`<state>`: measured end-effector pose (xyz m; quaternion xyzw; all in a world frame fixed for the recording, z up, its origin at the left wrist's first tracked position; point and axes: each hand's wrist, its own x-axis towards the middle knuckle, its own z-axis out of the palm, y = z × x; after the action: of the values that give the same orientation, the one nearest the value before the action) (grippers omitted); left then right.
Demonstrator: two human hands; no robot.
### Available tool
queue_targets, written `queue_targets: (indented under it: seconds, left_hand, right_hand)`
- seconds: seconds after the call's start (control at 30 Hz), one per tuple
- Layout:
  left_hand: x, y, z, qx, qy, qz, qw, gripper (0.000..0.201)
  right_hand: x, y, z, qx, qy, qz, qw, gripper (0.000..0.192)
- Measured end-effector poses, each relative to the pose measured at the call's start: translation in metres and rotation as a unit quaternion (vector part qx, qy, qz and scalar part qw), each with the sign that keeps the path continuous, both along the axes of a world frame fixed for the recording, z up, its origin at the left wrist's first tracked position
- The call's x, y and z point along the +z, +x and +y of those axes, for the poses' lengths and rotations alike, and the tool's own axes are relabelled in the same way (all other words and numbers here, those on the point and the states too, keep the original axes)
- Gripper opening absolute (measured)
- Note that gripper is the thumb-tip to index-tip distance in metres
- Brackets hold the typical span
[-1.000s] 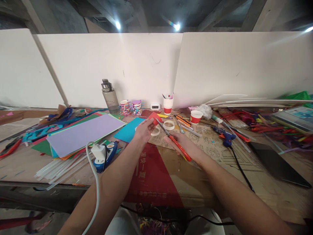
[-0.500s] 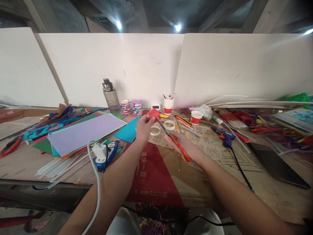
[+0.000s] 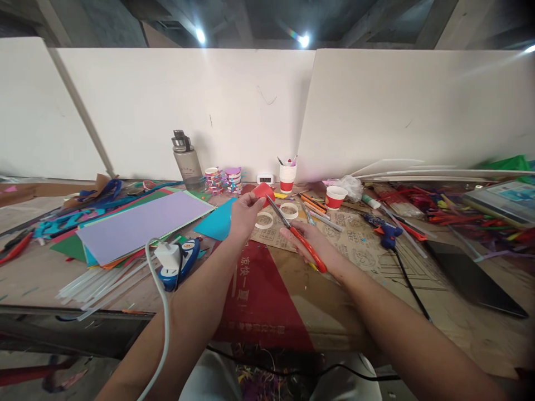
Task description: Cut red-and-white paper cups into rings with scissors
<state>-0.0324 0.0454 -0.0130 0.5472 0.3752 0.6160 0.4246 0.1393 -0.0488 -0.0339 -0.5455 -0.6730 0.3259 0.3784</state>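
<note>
My left hand [image 3: 244,214] pinches a small piece of red paper [image 3: 264,192] and holds it up over the table's middle. My right hand [image 3: 311,245] grips red-handled scissors [image 3: 298,235]; their blades reach up to the lower edge of the red paper. Two white tape rings [image 3: 264,220] lie on the printed brown paper just beyond my hands.
A lilac sheet [image 3: 140,225] tops a stack of coloured paper at left, with a teal sheet [image 3: 217,221] beside it. A white charger [image 3: 168,257] and blue glue gun [image 3: 184,262] sit near the glue sticks. Bottle [image 3: 186,161], red-white cups [image 3: 335,197], another glue gun [image 3: 384,234] and a dark tablet [image 3: 470,278] surround.
My left hand has lifted the red paper a little higher and away from me. The scissors followed, staying against the paper's edge.
</note>
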Motion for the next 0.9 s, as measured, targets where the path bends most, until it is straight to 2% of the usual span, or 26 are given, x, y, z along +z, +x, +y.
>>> queue_targets:
  seconds: [0.13, 0.3, 0.57, 0.9]
  left_hand:
    - [0.0, 0.002, 0.0, -0.027, -0.022, -0.052, 0.998, 0.033]
    - [0.005, 0.003, 0.0, -0.08, -0.086, -0.136, 0.984, 0.03]
    - [0.008, 0.001, -0.001, -0.09, -0.112, -0.141, 0.98, 0.03]
    - [0.009, -0.003, 0.002, -0.107, -0.122, -0.15, 0.975, 0.036]
  right_hand:
    - [0.0, 0.0, 0.001, 0.003, 0.001, 0.008, 1.0, 0.044]
    - [0.007, -0.003, -0.001, -0.012, -0.006, -0.004, 1.0, 0.046]
    - [0.006, -0.005, -0.003, -0.012, 0.047, -0.044, 0.998, 0.049]
    - [0.016, -0.009, -0.006, -0.019, 0.088, -0.069, 0.994, 0.053]
